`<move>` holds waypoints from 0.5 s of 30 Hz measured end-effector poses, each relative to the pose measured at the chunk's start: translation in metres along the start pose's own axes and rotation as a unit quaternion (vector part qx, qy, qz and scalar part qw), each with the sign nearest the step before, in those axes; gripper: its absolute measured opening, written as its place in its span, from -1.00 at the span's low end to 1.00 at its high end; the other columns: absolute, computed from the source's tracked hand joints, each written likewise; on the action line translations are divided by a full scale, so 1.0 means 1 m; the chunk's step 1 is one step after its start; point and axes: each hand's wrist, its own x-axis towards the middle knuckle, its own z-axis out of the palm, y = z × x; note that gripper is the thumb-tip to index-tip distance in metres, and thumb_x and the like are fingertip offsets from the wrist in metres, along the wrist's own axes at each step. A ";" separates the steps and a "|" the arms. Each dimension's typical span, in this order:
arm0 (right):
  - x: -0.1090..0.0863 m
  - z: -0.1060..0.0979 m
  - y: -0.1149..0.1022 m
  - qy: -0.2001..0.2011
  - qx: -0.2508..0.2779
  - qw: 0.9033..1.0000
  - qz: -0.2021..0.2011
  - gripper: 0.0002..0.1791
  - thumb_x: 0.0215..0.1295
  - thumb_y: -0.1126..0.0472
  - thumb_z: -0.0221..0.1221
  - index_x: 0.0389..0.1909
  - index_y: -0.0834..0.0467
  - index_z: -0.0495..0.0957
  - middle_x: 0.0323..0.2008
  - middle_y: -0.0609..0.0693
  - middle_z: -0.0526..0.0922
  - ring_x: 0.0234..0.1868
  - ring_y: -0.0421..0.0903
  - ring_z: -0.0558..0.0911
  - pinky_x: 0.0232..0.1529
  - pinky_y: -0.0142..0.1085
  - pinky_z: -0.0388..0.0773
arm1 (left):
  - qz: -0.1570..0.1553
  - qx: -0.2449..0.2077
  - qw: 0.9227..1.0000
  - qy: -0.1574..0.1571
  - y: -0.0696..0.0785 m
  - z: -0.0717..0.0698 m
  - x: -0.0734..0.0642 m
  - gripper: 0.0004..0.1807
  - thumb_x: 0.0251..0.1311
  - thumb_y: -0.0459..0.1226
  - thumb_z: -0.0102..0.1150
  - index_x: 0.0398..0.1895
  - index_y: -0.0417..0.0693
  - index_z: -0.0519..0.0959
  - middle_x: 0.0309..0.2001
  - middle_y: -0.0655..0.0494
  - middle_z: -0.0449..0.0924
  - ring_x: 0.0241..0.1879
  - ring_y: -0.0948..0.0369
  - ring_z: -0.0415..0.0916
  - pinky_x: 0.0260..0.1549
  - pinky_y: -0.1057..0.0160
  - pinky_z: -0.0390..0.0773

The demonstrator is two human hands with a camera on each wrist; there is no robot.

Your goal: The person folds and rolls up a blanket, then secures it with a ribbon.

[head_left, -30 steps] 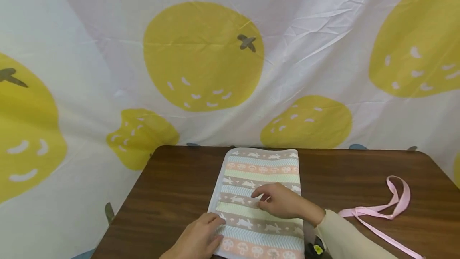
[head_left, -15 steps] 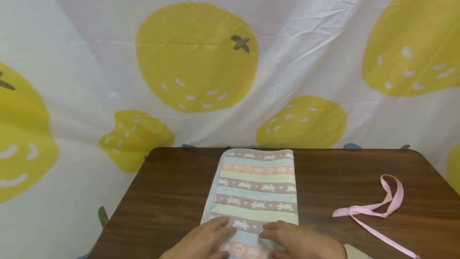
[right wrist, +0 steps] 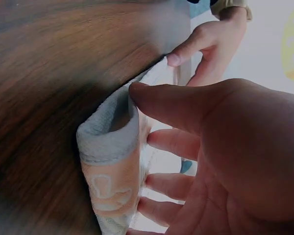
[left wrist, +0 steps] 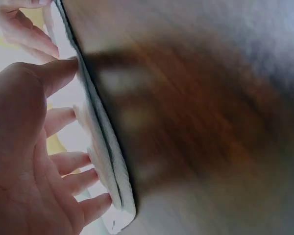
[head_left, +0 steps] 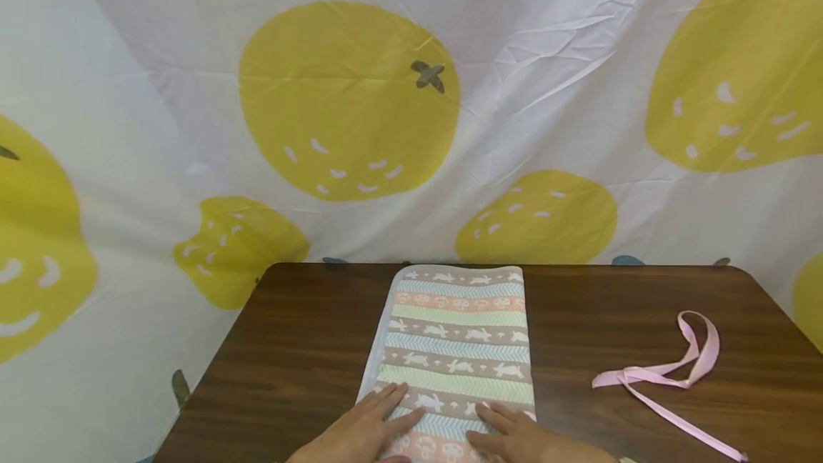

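Note:
A folded cloth (head_left: 458,338) with pastel stripes, white rabbits and mushrooms lies lengthwise on the table, a pale border along its left side. Fingers spread, my left hand (head_left: 360,426) rests on its near left part. On the near right part lies my right hand (head_left: 524,440), fingers apart and nearly straight. The left wrist view has the left thumb (left wrist: 59,76) at the cloth's near edge. From the right wrist, the right thumb (right wrist: 159,100) touches the upper layer's edge, where the fold (right wrist: 108,144) curves round and gapes a little. Neither hand grips the cloth.
A looped pink ribbon (head_left: 669,376) lies on the dark wood-grain table (head_left: 289,356), to the right of the cloth. Behind the table's far edge hangs a white sheet (head_left: 161,120) printed with large yellow fruit.
My right hand has come back from above the cloth's middle to its near end, beside the left hand. The left hand stays near the left edge. The head view has shifted slightly.

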 end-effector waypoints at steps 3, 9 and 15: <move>-0.003 0.002 0.004 0.009 0.002 1.000 -0.010 -0.34 0.39 -0.17 0.09 0.32 0.20 0.44 0.33 0.48 0.28 0.26 0.52 0.31 -0.01 0.42 0.42 | -0.001 0.002 1.000 -0.001 0.002 0.002 0.003 -0.26 0.35 0.30 -0.15 0.51 0.24 0.23 0.51 -0.15 0.12 0.45 -0.17 0.14 0.31 -0.19 0.27; -0.015 0.007 0.018 0.041 -0.002 0.998 -0.044 -0.33 0.38 -0.18 0.09 0.28 0.25 0.45 0.28 0.53 0.31 0.20 0.54 0.33 -0.13 0.48 0.42 | 0.018 0.017 1.000 0.000 0.011 0.007 0.009 -0.21 0.34 0.33 -0.20 0.53 0.20 0.19 0.51 -0.20 0.08 0.46 -0.16 0.11 0.31 -0.20 0.26; -0.034 0.011 0.040 0.057 0.006 0.996 -0.063 -0.36 0.41 -0.17 0.08 0.32 0.19 0.42 0.36 0.39 0.30 0.34 0.35 0.29 -0.15 0.49 0.41 | 0.051 0.042 0.998 -0.001 0.020 0.012 0.019 -0.19 0.34 0.34 -0.24 0.53 0.17 0.17 0.51 -0.22 0.07 0.46 -0.15 0.12 0.29 -0.19 0.30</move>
